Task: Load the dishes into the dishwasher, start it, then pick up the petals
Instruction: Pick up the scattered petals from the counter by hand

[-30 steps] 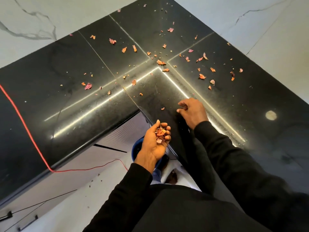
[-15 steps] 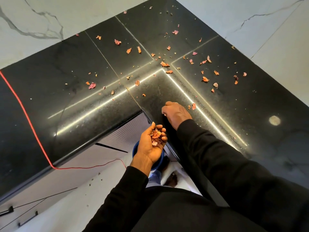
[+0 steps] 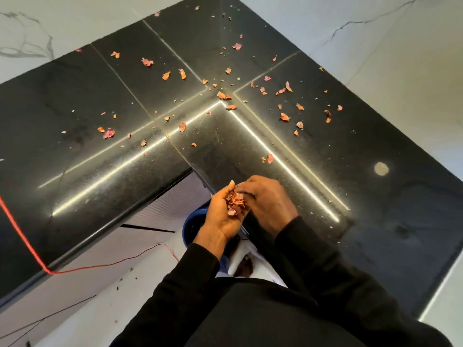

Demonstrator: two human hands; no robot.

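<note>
Dried pink and orange petals (image 3: 223,95) lie scattered over the black L-shaped countertop (image 3: 75,121), most of them around the inner corner joint and out to the right. My left hand (image 3: 220,219) is cupped palm up at the counter's inner corner and holds a small pile of petals (image 3: 235,200). My right hand (image 3: 268,199) sits right against it, its curled fingertips down at that pile. Two loose petals (image 3: 270,158) lie nearest, just beyond my hands.
A blue bucket (image 3: 193,221) stands on the floor below my left hand, partly hidden by it. A red cable (image 3: 20,231) runs over the counter's left edge and across the white floor. White marble walls enclose the counter at the back and right.
My right hand has left the counter surface and come back to my left palm. My left hand has stayed cupped with its pile. The view has tilted slightly.
</note>
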